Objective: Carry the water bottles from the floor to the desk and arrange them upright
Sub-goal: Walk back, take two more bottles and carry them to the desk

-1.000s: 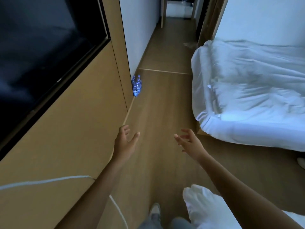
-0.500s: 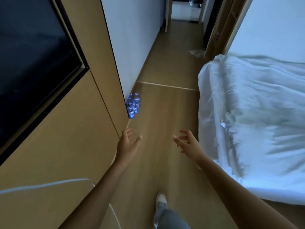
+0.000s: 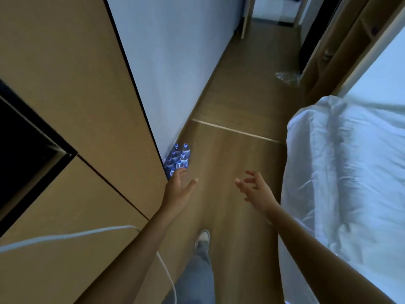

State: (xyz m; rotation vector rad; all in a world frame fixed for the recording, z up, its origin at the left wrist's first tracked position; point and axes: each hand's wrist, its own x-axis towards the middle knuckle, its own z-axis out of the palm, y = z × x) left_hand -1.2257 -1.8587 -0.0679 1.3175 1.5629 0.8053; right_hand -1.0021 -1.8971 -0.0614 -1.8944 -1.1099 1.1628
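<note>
I see the wooden floor [image 3: 228, 163] between a panelled wall [image 3: 72, 106] and a white bed [image 3: 350, 172]. The water bottles [image 3: 178, 159] stand clustered on the floor against the wall. My left hand [image 3: 178, 191] and right hand [image 3: 255, 189] reach forward, fingers spread, holding nothing.

Blue-capped water bottles [image 3: 178, 157], tan wood floor [image 3: 228, 163], white bedding [image 3: 350, 172], pale blue-white wall [image 3: 175, 62].

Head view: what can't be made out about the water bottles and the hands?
- Water bottles, head view: exact count unclear; the left hand and wood panel cover the nearest ones.
- Left hand: contact with bottles undeterminable.
- Desk: not in view.
- Clear plastic on floor: too small to identify.
</note>
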